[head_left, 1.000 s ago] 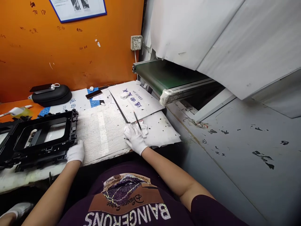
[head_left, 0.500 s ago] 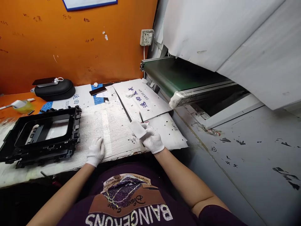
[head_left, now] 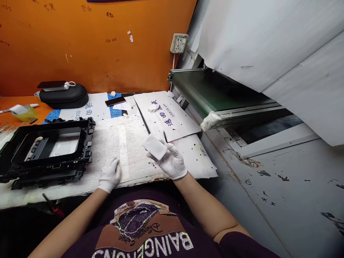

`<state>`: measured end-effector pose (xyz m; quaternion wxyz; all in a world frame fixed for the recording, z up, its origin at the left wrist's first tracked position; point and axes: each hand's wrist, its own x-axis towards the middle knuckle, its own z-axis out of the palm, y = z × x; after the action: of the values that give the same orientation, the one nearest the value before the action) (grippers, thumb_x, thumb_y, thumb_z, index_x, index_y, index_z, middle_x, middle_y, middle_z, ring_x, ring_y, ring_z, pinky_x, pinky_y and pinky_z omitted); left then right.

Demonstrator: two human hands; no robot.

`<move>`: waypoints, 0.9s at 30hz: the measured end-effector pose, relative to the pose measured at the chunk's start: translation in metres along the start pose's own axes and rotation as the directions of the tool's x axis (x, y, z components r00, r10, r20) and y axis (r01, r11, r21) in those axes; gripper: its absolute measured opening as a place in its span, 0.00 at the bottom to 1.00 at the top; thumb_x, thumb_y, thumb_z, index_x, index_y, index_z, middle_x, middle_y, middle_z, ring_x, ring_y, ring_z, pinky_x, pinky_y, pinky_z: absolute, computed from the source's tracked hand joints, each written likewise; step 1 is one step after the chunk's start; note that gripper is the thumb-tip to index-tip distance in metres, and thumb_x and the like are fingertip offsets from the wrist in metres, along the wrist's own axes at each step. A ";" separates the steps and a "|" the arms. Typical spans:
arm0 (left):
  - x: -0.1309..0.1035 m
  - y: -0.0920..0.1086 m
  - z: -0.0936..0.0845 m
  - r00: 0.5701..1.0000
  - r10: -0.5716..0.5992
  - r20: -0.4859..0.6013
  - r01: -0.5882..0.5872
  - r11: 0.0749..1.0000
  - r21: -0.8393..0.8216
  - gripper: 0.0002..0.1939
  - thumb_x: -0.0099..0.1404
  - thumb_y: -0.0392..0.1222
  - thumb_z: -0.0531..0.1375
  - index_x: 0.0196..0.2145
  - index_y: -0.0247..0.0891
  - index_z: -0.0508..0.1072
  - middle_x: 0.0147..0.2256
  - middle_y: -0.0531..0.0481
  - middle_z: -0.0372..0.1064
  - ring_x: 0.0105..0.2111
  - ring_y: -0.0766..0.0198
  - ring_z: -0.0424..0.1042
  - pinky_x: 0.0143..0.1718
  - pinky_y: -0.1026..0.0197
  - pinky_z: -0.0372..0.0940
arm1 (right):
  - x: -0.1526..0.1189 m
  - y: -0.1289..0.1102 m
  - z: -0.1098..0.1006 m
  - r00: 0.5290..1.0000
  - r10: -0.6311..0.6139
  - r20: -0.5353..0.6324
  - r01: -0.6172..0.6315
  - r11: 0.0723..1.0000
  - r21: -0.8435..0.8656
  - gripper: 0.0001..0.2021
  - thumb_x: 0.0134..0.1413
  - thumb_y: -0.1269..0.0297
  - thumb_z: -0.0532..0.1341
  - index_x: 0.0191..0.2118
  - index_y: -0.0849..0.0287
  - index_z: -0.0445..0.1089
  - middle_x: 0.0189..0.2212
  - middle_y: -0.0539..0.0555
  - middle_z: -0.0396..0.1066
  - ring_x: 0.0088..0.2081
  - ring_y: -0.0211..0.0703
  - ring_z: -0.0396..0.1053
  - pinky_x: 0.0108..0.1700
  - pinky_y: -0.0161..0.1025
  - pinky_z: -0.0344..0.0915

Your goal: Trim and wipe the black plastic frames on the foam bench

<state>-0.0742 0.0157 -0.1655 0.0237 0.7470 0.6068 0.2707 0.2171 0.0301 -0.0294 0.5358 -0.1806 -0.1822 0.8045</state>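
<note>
My right hand [head_left: 172, 162], in a white glove, holds a folded white cloth pad [head_left: 155, 147] above the front part of the padded table. The pad lies across its fingers, with the broad face turned up. My left hand [head_left: 109, 175], also gloved, rests on the white foam sheet [head_left: 107, 138] near the front edge, its fingers together and bent a little; what is under them is hidden. To its left sits a black plastic frame [head_left: 86, 143] with a large rectangular opening. A dark pen [head_left: 165, 136] lies just beyond my right hand.
A white board [head_left: 180, 125] with blue writing carries a crumpled white scrap. Behind the foam are a phone [head_left: 115, 101], a black case [head_left: 64, 97] and a tape roll [head_left: 25, 114]. At right stands a green conveyor belt [head_left: 212, 91]. Red-handled pliers [head_left: 57, 210] hang below the table edge.
My right hand has turned the white pad so that more of its face shows. My left hand stays on the foam sheet. The camera view has shifted slightly.
</note>
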 end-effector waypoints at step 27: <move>0.005 0.006 -0.009 1.000 0.025 0.016 -0.026 1.000 0.017 0.16 0.68 0.40 0.50 0.43 0.36 0.76 0.47 0.37 0.76 0.51 0.48 0.73 0.57 0.45 0.68 | -0.036 -0.007 0.034 0.419 -0.355 0.836 0.550 -0.634 -0.544 0.12 0.60 0.76 0.62 0.44 0.50 0.67 0.52 0.55 0.63 0.55 0.46 0.67 0.52 0.47 0.76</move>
<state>-0.0717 0.0159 -0.1542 0.0184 0.7568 0.5994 0.2599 0.2188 -0.0045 0.0072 0.5130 -0.3153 -0.7955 -0.0671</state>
